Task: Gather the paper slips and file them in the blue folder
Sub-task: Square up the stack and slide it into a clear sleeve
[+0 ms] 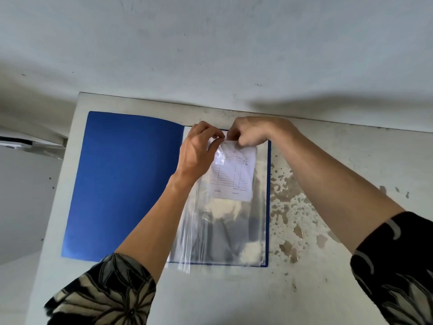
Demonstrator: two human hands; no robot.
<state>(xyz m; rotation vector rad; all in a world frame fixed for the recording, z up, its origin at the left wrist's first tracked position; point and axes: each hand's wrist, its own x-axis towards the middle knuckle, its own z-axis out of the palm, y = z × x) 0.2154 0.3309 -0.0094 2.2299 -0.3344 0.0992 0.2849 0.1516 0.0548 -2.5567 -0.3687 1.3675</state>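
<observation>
The blue folder [126,184] lies open on the white table [222,296], its cover flat to the left. Clear plastic sleeves [225,233] fill its right half. A white printed paper slip [234,174] sits in the upper part of the top sleeve. My left hand [199,153] pinches the sleeve's top edge at the left. My right hand [253,132] pinches the top of the slip at the sleeve's opening. Both hands meet at the folder's far edge.
The table's far edge runs against a pale wall [210,43]. Worn brown patches [295,207] mark the tabletop right of the folder. The table's left edge drops to a grey floor [21,195].
</observation>
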